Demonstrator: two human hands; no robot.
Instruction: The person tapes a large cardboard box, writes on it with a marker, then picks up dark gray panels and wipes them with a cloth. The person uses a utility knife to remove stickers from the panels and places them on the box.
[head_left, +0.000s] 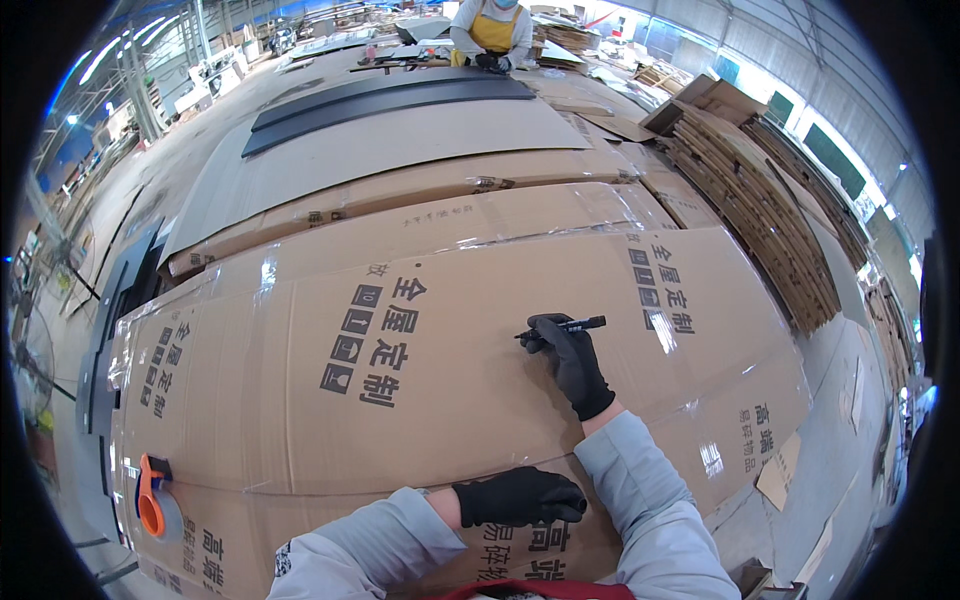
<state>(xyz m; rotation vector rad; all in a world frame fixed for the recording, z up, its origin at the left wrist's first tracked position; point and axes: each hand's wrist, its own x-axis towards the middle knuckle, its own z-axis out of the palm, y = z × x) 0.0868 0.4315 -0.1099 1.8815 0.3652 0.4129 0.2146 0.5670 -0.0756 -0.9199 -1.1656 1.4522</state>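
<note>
My right hand (568, 365), in a black glove, grips a black marker pen (589, 324) over the middle of a large taped cardboard package (465, 390). The pen's uncapped tip points left, at or just above the cardboard; contact cannot be told. Closer to my body, my left hand (517, 497), also gloved in black, rests on the package near its front with the fingers curled. Whether something small is held in it is unclear. Dark printed characters and handling symbols cover parts of the cardboard. Around the pen tip the surface looks plain.
An orange tape dispenser (152, 510) lies at the package's left end. Beyond are another carton and dark panels (390, 105) on a pale board (420, 139). Stacked flat cardboard (757, 210) stands at right. A co-worker (493, 34) in a yellow apron stands at the far end.
</note>
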